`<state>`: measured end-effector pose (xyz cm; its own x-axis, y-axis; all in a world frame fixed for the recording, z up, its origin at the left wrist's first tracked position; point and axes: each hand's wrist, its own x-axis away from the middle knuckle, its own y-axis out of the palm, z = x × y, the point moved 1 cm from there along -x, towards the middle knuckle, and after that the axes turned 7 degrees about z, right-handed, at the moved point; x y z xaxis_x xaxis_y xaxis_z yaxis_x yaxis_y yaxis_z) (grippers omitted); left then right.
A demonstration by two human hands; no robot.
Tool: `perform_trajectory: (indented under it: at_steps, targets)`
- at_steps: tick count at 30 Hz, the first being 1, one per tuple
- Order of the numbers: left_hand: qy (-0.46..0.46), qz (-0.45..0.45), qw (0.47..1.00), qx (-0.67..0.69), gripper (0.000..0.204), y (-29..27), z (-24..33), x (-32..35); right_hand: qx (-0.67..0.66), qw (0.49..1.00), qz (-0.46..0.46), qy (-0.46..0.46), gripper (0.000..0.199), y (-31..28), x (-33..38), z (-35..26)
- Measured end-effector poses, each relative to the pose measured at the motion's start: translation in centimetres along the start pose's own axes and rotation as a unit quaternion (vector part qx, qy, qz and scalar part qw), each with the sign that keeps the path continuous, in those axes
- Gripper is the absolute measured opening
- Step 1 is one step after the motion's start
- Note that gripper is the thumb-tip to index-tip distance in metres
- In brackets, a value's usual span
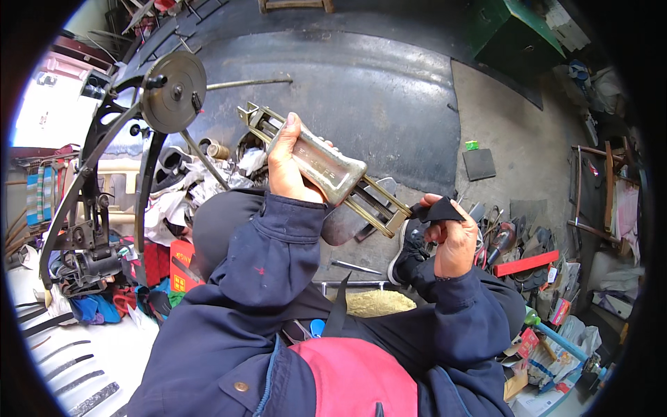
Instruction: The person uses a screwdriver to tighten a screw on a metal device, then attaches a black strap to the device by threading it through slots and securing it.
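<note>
My left hand (pixel 283 167) is wrapped around the grey, rounded body of a metal tool (pixel 330 167), thumb along its top edge. Brass-coloured rails stick out at both ends of this body, and a threaded or coiled rod shows between them at the lower right. The tool is held tilted above my lap, one end up to the left. At its lower right end, my right hand (pixel 455 243) pinches a small piece of black sheet material (pixel 441 210). One edge of the piece lies against or just beside the tool's tip; I cannot tell which.
A hand-cranked sewing machine with a big wheel (pixel 174 94) stands at the left, beside a red box (pixel 183 266). Below the tool are a black shoe (pixel 413 251) and a yellowish pad (pixel 379 304). Hand tools and a red bar (pixel 526 263) crowd the right. A green cabinet (pixel 514 35) stands far right.
</note>
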<state>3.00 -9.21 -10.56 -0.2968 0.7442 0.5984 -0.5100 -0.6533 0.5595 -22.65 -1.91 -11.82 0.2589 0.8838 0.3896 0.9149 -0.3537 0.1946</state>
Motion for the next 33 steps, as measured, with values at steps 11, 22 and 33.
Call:
perform_trajectory:
  at_steps: [11,22,33]
  targets:
    - [-0.01,-0.002,1.0,-0.017,0.025,-2.1,-1.9,-1.3,-0.037,0.999,0.008,0.003,0.027,0.2,-0.8,0.7]
    - [-0.036,0.012,0.999,-0.035,0.027,-3.2,-2.2,-1.9,-0.055,0.997,0.041,0.04,0.01,-1.4,-1.3,1.7]
    - [-0.03,0.032,0.997,-0.063,0.04,-4.1,-3.0,-2.8,-0.035,0.997,0.04,0.052,0.016,-1.8,-1.6,1.6]
